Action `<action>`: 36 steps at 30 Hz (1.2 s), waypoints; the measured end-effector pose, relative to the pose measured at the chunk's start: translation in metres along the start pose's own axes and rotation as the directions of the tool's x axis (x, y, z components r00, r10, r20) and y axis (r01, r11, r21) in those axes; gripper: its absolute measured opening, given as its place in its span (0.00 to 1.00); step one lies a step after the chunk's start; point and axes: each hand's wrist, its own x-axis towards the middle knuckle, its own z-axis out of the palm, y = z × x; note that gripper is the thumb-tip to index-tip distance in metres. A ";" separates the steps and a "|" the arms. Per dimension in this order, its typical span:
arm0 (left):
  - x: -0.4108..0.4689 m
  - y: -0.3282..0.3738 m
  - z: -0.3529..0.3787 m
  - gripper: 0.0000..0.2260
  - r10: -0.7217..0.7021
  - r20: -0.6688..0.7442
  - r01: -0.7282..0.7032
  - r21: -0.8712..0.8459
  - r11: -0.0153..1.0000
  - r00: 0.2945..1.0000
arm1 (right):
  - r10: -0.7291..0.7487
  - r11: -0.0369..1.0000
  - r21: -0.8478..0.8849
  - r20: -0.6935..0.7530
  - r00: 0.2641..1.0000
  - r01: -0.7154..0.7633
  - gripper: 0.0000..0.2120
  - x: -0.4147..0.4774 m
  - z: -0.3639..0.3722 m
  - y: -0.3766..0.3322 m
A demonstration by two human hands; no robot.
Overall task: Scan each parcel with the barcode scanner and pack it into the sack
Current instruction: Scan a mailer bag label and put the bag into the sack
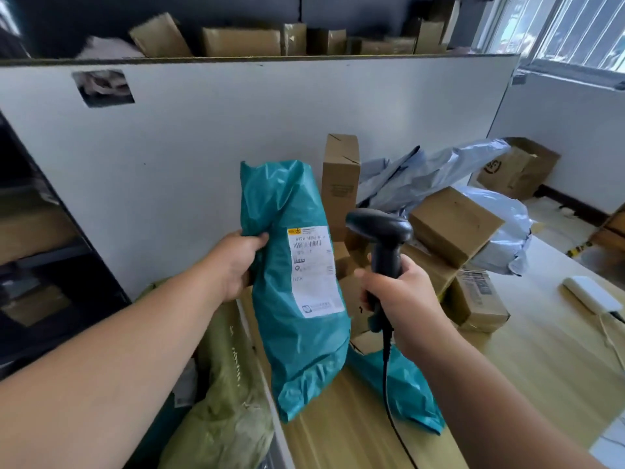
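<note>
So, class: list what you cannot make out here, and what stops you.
Head view:
- White label on the teal plastic mailer bag: print too small, blurred.
- Black barcode scanner's trigger: covered by the right hand.
- Olive-green woven sack: part behind the left forearm, bottom cut by the frame edge.

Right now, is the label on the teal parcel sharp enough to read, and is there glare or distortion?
Head view: the label on the teal parcel is soft, large characters legible, small print blurred; no glare on it; daylight enters by the window upper right; the wide-angle lens slants the white partition edges; the shelving at left is blurred.
</note>
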 end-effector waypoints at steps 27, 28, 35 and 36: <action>-0.058 -0.023 0.024 0.15 -0.036 -0.082 0.054 0.226 0.973 0.996 | 0.008 0.996 0.089 -0.030 1.000 -0.005 0.14 0.007 0.015 0.001; -0.057 -0.023 0.024 0.13 -0.007 -0.103 0.029 0.217 0.976 0.995 | -0.002 0.998 0.068 -0.014 1.000 0.002 0.13 0.006 0.014 -0.001; -0.039 -0.024 0.002 0.09 0.191 -0.270 -0.129 0.232 0.964 0.944 | -0.057 0.995 -0.076 0.124 0.991 0.067 0.08 -0.008 0.010 -0.021; -0.036 -0.024 -0.003 0.09 0.203 -0.282 -0.137 0.237 0.962 0.938 | -0.026 0.999 -0.038 0.182 0.983 0.034 0.07 -0.011 0.013 -0.024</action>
